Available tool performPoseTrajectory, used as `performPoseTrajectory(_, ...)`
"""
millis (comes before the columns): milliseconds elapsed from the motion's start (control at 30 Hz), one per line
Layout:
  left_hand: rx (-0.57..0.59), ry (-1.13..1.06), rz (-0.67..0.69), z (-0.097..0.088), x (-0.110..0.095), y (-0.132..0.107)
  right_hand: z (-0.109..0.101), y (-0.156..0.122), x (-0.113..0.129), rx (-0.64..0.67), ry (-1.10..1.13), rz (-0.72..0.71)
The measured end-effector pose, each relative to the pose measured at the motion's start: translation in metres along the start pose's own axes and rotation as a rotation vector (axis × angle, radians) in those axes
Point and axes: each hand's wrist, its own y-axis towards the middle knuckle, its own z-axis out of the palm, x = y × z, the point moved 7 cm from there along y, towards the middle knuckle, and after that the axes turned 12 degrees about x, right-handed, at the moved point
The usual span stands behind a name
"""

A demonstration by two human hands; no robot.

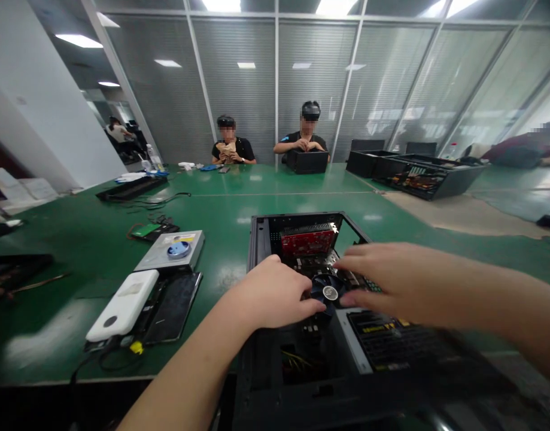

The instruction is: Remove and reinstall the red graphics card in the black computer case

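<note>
A round black CPU cooler with a silver hub lies in the middle of an open black computer case. From the left, my left hand grips the cooler's rim, fingers curled and thumb pointing inward. On the opposite side my right hand has its fingers and thumb around the rim; its fingertips are partly hidden. Behind the cooler stands a red graphics card. Closer to me, a power supply with a dark label sits beneath my right wrist.
Left of the case lie an optical drive with a blue round container on it, a white device and a dark flat panel. Further computer cases stand at the back right. Two people sit across the green table.
</note>
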Motion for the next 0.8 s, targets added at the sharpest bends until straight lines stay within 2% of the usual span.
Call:
performPoseTrajectory(67,0.007,-0.019,-0.010,-0.003,0.001,-0.001,-0.008,0.050,-0.015,0.091,-0.122,-0.067)
performPoseTrajectory(167,0.019,-0.049,-0.024,-0.006,0.002,-0.002,0.000,0.122,-0.033,0.169,-0.291,-0.061)
performPoseTrajectory(233,0.030,-0.075,-0.029,-0.007,0.003,-0.002,0.013,0.156,-0.041,0.147,-0.372,-0.026)
performPoseTrajectory(300,0.034,-0.093,-0.039,-0.006,0.004,-0.001,0.023,0.173,-0.044,0.084,-0.397,-0.011)
performPoseTrajectory(433,0.028,-0.119,-0.039,-0.003,0.007,0.001,0.035,0.176,-0.047,0.039,-0.367,-0.043)
performPoseTrajectory(533,0.021,-0.138,-0.027,0.002,0.009,0.003,0.034,0.171,-0.053,0.041,-0.337,-0.019)
performPoseTrajectory(600,0.012,-0.148,-0.026,0.003,0.009,0.004,0.028,0.167,-0.056,0.027,-0.315,0.014)
performPoseTrajectory(800,-0.005,-0.151,-0.036,0.002,0.010,0.002,0.001,0.151,-0.047,-0.140,-0.313,0.003)
